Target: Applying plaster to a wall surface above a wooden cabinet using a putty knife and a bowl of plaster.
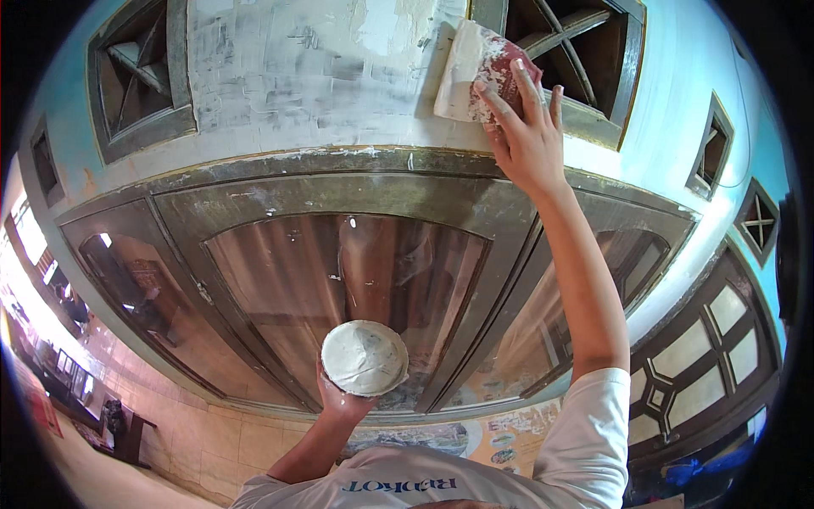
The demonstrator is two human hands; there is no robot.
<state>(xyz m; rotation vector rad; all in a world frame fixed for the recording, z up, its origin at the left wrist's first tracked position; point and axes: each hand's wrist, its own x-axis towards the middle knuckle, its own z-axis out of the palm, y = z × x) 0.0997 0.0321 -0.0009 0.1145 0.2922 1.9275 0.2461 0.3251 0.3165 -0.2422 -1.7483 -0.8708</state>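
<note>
My right hand (526,140) grips a wide putty scraper (462,72), red and caked with white paste, held to the wall at the left edge of the upper right vent (610,110). The wall (314,76) there is coated in patchy pale filler with grey showing through. Low in front of me, my left hand (341,394) holds up a round container (365,356) full of white putty, its fingers partly hidden beneath it.
Wooden doors with arched glass panels (356,187) fill the middle, below the wall. Another cross-barred vent (140,68) is at upper left. A panelled door (704,356) stands at right. Dark furniture (119,428) sits on the tiled floor (186,424) at lower left.
</note>
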